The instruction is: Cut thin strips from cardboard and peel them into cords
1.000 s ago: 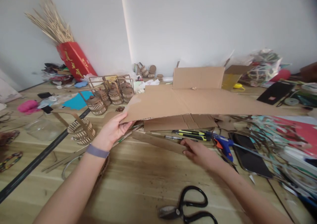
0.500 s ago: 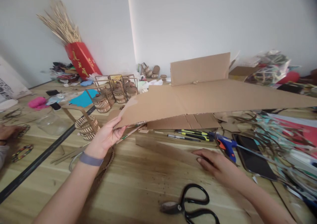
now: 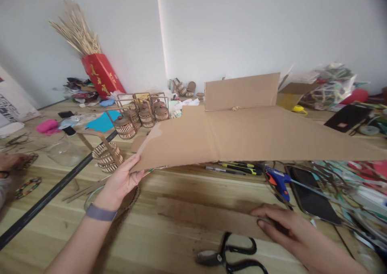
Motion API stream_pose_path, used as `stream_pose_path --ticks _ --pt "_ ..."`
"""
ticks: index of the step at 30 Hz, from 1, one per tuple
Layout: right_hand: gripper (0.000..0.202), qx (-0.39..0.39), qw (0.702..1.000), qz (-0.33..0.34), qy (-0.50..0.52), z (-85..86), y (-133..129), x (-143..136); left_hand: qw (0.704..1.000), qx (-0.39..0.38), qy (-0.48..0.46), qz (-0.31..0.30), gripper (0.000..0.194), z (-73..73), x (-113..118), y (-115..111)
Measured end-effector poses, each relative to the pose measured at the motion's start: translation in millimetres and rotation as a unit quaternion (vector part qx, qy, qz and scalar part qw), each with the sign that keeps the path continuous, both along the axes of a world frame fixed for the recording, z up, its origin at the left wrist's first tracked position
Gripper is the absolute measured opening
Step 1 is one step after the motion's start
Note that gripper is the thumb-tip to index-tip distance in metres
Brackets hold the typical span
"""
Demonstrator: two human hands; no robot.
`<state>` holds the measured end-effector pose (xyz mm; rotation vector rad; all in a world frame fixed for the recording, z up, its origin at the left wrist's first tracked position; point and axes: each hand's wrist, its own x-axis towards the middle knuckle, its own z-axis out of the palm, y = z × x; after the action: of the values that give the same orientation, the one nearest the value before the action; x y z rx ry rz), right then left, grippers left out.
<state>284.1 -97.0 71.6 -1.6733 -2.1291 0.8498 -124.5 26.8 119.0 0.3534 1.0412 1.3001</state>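
Note:
My left hand [image 3: 123, 182] is closed on the near left corner of a large cardboard sheet [image 3: 248, 134], thumb above and fingers below. The sheet is raised over the table and has an upright flap [image 3: 242, 91] at its back. Between the thumb and fingers of my right hand [image 3: 284, 227] is the right end of a narrow brown cardboard strip [image 3: 205, 215], somewhat blurred. Black-handled scissors [image 3: 225, 256] lie just below the strip, partly covered by it. A blue glue gun [image 3: 278, 181] rests beyond my right hand.
Small woven baskets [image 3: 145, 114] stand at the back left, with another basket [image 3: 107, 155] nearer. A glass jar [image 3: 63, 152] is beside it. At the far left is another person's hand [image 3: 15, 163]. Utility knives [image 3: 242, 168], a phone [image 3: 313, 197] and tangled strips [image 3: 341, 177] lie on the right.
The large sheet's near edge has come lower and closer with my left hand, now covering the cardboard beneath it. My right hand has drawn the strip nearer and to the right, over the scissors.

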Motion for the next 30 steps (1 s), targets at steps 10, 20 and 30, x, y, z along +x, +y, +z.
stream_pose_path --ticks 10,20,30 --pt "0.040 -0.044 0.999 -0.021 0.001 3.2 -13.3 4.5 0.999 -0.023 -0.034 0.033 0.041 -1.3 -9.6 -3.4" --pt "0.036 0.046 0.994 0.079 -0.056 -14.3 32.9 -3.1 0.998 -0.017 -0.054 0.015 0.043 9.4 21.7 8.9" --pt "0.029 0.189 0.946 0.033 -0.260 -29.0 161.5 51.6 0.996 -0.020 -0.085 0.013 0.036 6.5 38.3 12.7"
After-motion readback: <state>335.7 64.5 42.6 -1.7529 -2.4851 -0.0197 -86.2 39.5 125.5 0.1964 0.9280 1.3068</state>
